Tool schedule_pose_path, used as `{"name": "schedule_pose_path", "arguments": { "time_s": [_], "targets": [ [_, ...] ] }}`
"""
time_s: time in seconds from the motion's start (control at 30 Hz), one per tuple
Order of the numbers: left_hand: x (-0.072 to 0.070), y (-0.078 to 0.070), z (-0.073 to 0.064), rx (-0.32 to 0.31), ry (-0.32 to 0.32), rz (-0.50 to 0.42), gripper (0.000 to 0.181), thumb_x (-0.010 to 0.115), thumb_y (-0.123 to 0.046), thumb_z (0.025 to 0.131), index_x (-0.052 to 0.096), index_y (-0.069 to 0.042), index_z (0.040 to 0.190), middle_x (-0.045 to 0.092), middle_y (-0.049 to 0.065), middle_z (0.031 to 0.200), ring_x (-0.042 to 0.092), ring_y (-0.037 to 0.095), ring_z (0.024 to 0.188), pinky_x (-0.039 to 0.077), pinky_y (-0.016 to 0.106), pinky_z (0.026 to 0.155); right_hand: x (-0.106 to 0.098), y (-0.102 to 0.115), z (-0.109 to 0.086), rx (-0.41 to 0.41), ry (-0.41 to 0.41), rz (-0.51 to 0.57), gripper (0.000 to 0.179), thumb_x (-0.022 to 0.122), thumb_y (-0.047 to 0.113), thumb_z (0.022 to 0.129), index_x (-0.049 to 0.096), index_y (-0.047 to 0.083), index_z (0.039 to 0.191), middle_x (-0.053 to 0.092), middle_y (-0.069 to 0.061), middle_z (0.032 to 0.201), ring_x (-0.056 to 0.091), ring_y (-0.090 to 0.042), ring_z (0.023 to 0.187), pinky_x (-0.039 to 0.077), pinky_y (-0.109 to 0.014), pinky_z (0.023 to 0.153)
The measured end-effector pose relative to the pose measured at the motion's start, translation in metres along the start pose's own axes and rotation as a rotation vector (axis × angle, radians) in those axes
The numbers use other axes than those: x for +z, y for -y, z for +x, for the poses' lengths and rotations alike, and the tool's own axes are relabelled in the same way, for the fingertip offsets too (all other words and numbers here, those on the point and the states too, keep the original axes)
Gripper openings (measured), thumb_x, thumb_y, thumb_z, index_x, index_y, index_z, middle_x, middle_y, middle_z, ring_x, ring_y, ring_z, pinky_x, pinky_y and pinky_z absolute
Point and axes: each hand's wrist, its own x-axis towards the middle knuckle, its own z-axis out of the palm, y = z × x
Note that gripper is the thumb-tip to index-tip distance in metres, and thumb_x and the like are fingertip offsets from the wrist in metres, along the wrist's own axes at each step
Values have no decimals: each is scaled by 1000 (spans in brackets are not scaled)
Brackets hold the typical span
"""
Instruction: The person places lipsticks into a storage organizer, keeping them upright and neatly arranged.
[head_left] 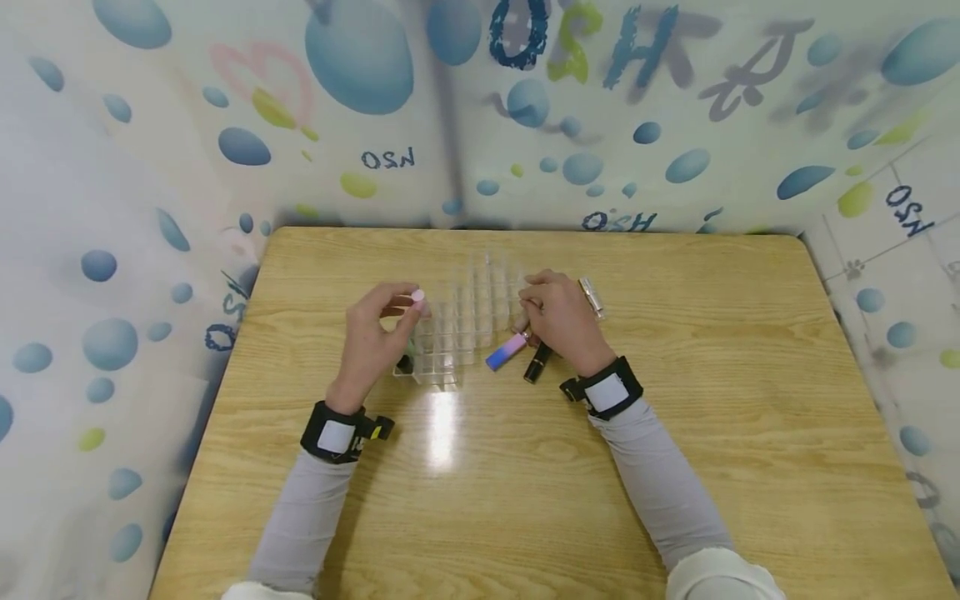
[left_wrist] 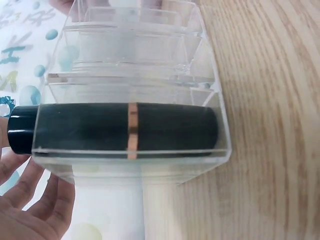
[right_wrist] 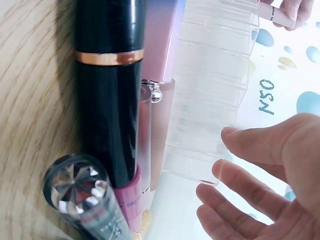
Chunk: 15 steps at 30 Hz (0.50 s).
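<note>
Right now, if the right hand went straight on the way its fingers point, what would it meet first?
Probably the clear holder: the right hand is right at its edge, though whether they already touch is unclear.

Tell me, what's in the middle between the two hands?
A clear divided organizer takes up most of the stretch between the left hand and the right hand; the head view shows that.

Right hand (right_wrist: 302, 172) at a clear organizer (right_wrist: 207, 90)

Its fingertips are at the organizer's edge. A black tube (right_wrist: 107, 110) with a copper band lies beside a pink-blue tube (right_wrist: 162, 45) and a facet-ended tube (right_wrist: 90, 197); above, the left hand (right_wrist: 298, 11) pinches a pale tube (right_wrist: 279, 16)
</note>
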Motion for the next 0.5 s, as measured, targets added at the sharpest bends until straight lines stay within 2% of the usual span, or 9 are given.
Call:
{"name": "schedule_pose_path", "arguments": {
  "time_s": [0.1, 0.27, 0.5],
  "targets": [
    [0, 6, -4, -25, 20, 21, 28, 73, -7, 94, 71, 4, 119, 74, 19, 113, 72, 34, 99, 61, 54, 81, 0, 0, 0, 1, 4, 3, 19, 71, 9, 95, 81, -2, 106, 71, -19, 127, 64, -36, 121, 51, -47, 106],
    [0, 10, -5, -49, 48, 52, 29, 72, -18, 97, 72, -2, 121, 74, 13, 116, 72, 29, 104, 59, 49, 82, 1, -1, -1, 7, -1, 2, 19, 71, 10, 95, 81, -1, 107, 71, -18, 128, 64, -35, 121, 52, -47, 104],
    [2, 12, -6, -59, 67, 108, 29, 72, -22, 96, 74, -3, 118, 75, 12, 117, 70, 28, 105, 60, 48, 81, 0, 0, -1, -6, -13, 5, 19, 72, 10, 94, 81, -1, 107, 71, -19, 127, 65, -36, 118, 53, -47, 103]
  ]
}}
